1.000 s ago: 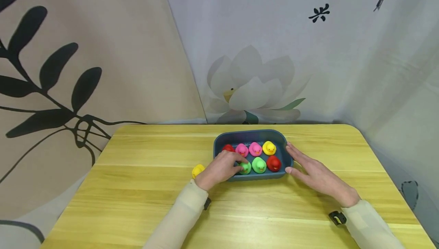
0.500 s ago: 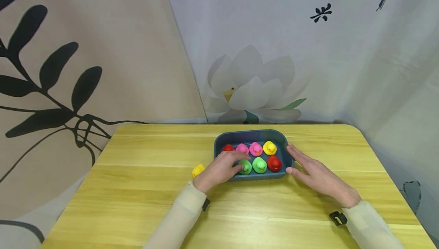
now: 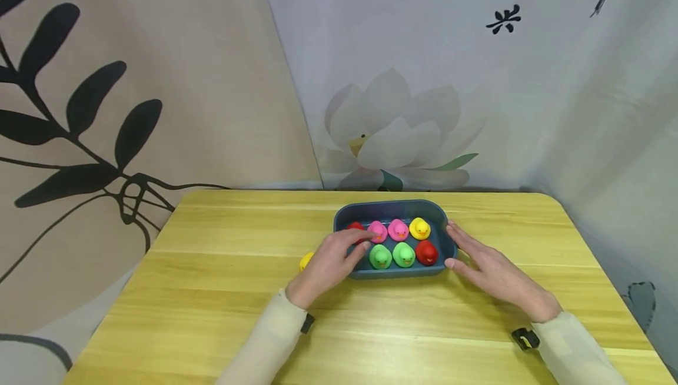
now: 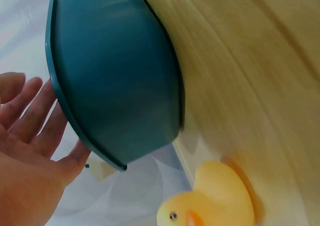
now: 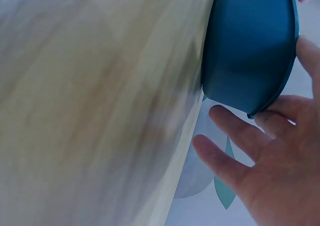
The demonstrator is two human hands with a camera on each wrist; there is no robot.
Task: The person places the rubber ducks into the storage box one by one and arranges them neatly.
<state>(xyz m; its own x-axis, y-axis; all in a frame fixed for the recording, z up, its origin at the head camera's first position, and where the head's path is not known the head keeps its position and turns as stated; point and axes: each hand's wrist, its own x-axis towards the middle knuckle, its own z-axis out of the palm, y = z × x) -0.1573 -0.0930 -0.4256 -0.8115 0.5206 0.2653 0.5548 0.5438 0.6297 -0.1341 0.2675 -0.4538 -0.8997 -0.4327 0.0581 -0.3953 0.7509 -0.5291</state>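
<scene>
A dark blue plastic tray (image 3: pixel 408 274) holds rubber ducks in two rows. At the back are a partly covered red duck (image 3: pixel 355 226), two pink ducks (image 3: pixel 398 230) and a yellow duck (image 3: pixel 420 228); in front, two green ducks (image 3: pixel 404 255) and a red duck (image 3: pixel 426 252). My left hand (image 3: pixel 325 260) reaches over the tray's left end, fingers loosely bent, with no duck in its grasp. My right hand (image 3: pixel 495 273) rests extended fingers and thumb against the right end, at the rim. Left of the tray, a yellow duck (image 4: pixel 220 201) stands on the table, half hidden by my left hand in the head view.
The wooden table (image 3: pixel 222 314) runs up to a hanging cloth (image 3: pixel 275 108) printed with leaves and a lotus. Black bands (image 3: pixel 525 338) sit at both wrists by the sleeves.
My left hand has drawn back leftward from the left green duck, which now stands uncovered in the front row. My right hand keeps its place at the tray's right end.
</scene>
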